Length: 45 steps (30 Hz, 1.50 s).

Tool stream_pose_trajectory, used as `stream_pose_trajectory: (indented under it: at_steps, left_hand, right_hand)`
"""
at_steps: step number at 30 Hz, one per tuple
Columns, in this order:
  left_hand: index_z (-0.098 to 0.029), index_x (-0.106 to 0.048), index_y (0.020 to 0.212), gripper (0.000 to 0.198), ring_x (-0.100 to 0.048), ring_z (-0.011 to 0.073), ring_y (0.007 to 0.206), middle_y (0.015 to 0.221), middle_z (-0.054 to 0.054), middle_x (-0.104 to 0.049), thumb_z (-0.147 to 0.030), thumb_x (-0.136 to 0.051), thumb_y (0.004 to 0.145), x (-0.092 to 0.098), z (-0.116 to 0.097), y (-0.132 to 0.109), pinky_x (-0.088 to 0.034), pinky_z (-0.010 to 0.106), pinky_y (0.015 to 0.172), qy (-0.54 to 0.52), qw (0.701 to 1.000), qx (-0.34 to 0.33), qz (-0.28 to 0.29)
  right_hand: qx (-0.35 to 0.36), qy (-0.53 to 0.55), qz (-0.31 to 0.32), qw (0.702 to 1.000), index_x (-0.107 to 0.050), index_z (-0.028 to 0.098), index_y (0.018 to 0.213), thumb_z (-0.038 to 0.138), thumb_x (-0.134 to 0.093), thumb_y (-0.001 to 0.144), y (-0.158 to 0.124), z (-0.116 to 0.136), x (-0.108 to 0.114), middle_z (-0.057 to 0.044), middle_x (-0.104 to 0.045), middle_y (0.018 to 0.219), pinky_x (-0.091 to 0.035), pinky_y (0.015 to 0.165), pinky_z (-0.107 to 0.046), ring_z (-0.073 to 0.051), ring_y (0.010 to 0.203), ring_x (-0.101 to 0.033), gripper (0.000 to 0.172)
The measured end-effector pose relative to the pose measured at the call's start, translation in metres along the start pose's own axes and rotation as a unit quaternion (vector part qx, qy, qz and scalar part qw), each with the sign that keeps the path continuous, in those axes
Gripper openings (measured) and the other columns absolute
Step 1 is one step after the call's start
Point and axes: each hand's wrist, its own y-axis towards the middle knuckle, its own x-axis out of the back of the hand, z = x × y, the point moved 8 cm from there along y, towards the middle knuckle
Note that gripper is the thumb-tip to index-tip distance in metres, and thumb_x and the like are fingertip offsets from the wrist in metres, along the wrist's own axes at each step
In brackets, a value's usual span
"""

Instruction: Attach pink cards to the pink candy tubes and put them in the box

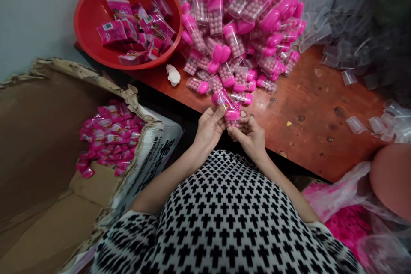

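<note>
Both hands meet at the near edge of a brown table (pixel 308 107). My left hand (pixel 208 128) pinches a small pink printed packet (pixel 221 99) between thumb and fingers. My right hand (pixel 250 135) grips a clear candy tube with a pink cap (pixel 233 117), pressed against the packet. Just beyond the hands lies a big heap of similar pink-capped tubes of candy balls (pixel 237 30).
A red bowl (pixel 93 13) of pink packets sits at the far left of the table. A torn cardboard box (pixel 48 145) at my left holds several wrapped pink items (pixel 109 137). Empty clear tubes (pixel 349 55) pile at right, pink caps in a plastic bag (pixel 343 222) below.
</note>
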Motion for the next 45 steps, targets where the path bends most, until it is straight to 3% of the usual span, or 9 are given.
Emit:
stream_pose_trajectory:
  at_steps: [4,10,16,23,29,35,41,45]
  left_hand:
    - [-0.014,-0.064,0.087,0.051,-0.062,0.0105,0.057,0.072,-0.001,-0.068,-0.031,-0.096,0.051,-0.001,0.002,0.002,-0.050,0.021,0.054,0.036,0.999,0.006,0.003]
    - [-0.009,-0.065,0.066,0.047,-0.053,0.0086,0.048,0.057,0.000,-0.059,-0.043,-0.094,0.052,-0.001,0.003,0.001,-0.043,0.021,0.043,0.096,0.995,0.030,0.018]
    - [-0.011,-0.060,0.053,0.047,-0.057,0.0085,0.050,0.055,-0.001,-0.061,-0.038,-0.097,0.044,-0.001,-0.010,0.003,-0.049,0.022,0.051,0.119,0.993,-0.005,-0.002]
    - [-0.009,-0.067,0.059,0.041,-0.056,0.0091,0.048,0.056,0.001,-0.063,-0.036,-0.096,0.046,-0.004,-0.010,0.005,-0.047,0.022,0.049,0.155,0.987,0.016,0.026]
    - [-0.009,-0.069,0.062,0.039,-0.060,0.0105,0.053,0.060,0.002,-0.066,-0.033,-0.096,0.046,-0.003,-0.007,0.008,-0.052,0.023,0.054,0.149,0.989,0.019,0.016]
    - [-0.009,-0.068,0.057,0.041,-0.054,0.0091,0.046,0.054,0.002,-0.062,-0.038,-0.095,0.047,-0.001,-0.004,0.006,-0.044,0.021,0.044,0.170,0.985,0.030,0.009]
    - [-0.009,-0.067,0.055,0.039,-0.060,0.0123,0.051,0.057,0.006,-0.066,-0.037,-0.093,0.050,0.000,-0.011,0.008,-0.049,0.023,0.050,0.220,0.975,-0.001,0.009]
    - [-0.009,-0.067,0.055,0.042,-0.054,0.0103,0.043,0.053,0.004,-0.062,-0.041,-0.093,0.051,-0.004,-0.008,0.003,-0.044,0.023,0.042,0.216,0.976,0.016,0.023]
  right_hand:
    - [0.027,-0.011,0.006,1.000,-0.058,0.021,0.088,0.041,-0.085,0.069,0.001,0.001,-0.002,0.003,-0.070,0.071,-0.053,0.047,-0.021,-0.010,0.055,-0.064,0.038]
    - [-0.061,0.092,0.047,0.993,-0.057,0.020,0.085,0.047,-0.084,0.067,0.003,-0.004,-0.012,0.004,-0.069,0.062,-0.049,0.040,-0.018,-0.010,0.045,-0.062,0.042]
    - [-0.039,0.086,0.033,0.995,-0.061,0.019,0.085,0.041,-0.088,0.063,0.004,0.000,-0.009,0.003,-0.071,0.066,-0.053,0.045,-0.018,-0.009,0.050,-0.064,0.042]
    - [-0.081,0.157,0.078,0.981,-0.061,0.020,0.083,0.048,-0.084,0.067,0.006,-0.012,-0.017,0.003,-0.070,0.062,-0.047,0.037,-0.019,-0.010,0.044,-0.061,0.040]
    - [0.028,0.036,-0.005,0.999,-0.065,0.020,0.088,0.039,-0.087,0.066,0.007,-0.002,-0.004,0.003,-0.070,0.069,-0.051,0.048,-0.019,-0.009,0.055,-0.063,0.037]
    - [-0.071,0.133,0.063,0.987,-0.064,0.019,0.083,0.053,-0.082,0.068,0.008,-0.009,-0.018,0.003,-0.068,0.061,-0.045,0.037,-0.019,-0.009,0.044,-0.058,0.042]
    - [-0.011,0.069,0.026,0.997,-0.065,0.019,0.084,0.045,-0.085,0.066,0.008,0.002,-0.010,0.003,-0.069,0.064,-0.048,0.043,-0.018,-0.008,0.049,-0.059,0.038]
    - [-0.067,0.158,0.060,0.983,-0.064,0.019,0.080,0.048,-0.085,0.065,0.007,-0.010,-0.017,0.002,-0.070,0.063,-0.046,0.038,-0.018,-0.009,0.045,-0.060,0.039]
